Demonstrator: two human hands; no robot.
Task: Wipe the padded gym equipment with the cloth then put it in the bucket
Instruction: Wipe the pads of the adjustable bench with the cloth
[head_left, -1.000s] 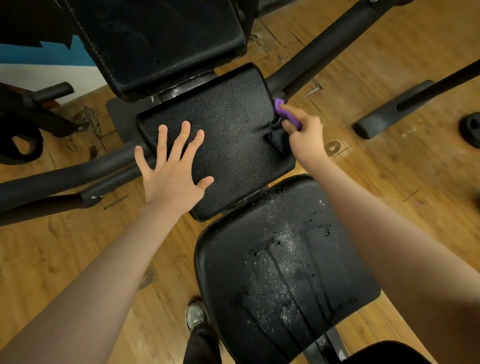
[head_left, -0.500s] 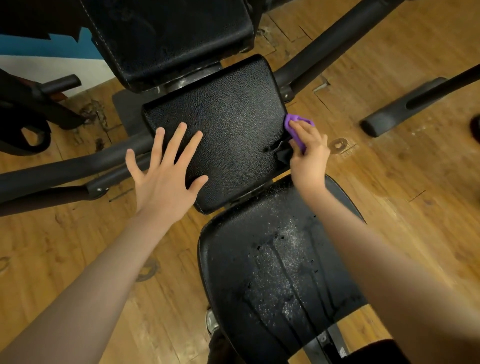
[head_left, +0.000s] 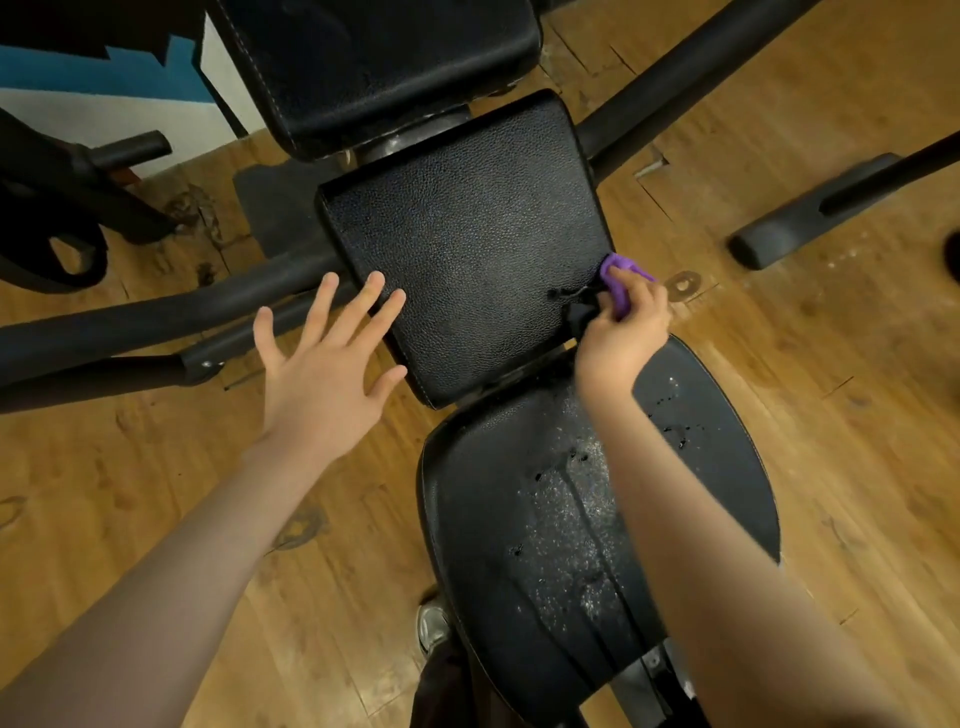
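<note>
Pinching a purple cloth (head_left: 621, 280) in curled fingers, the right hand (head_left: 623, 338) presses it on the 3 o'clock edge of the middle pad (head_left: 467, 244). At that pad's 8 o'clock corner, the left hand (head_left: 327, 374) lies flat, fingers spread. Nearer, at 6 o'clock, a worn seat (head_left: 561, 545) shows cracks over the wood floor (head_left: 831, 415).

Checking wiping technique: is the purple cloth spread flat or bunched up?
Bunched. Only a small purple wad of cloth shows, gripped in the right hand at the pad's right edge.
</note>
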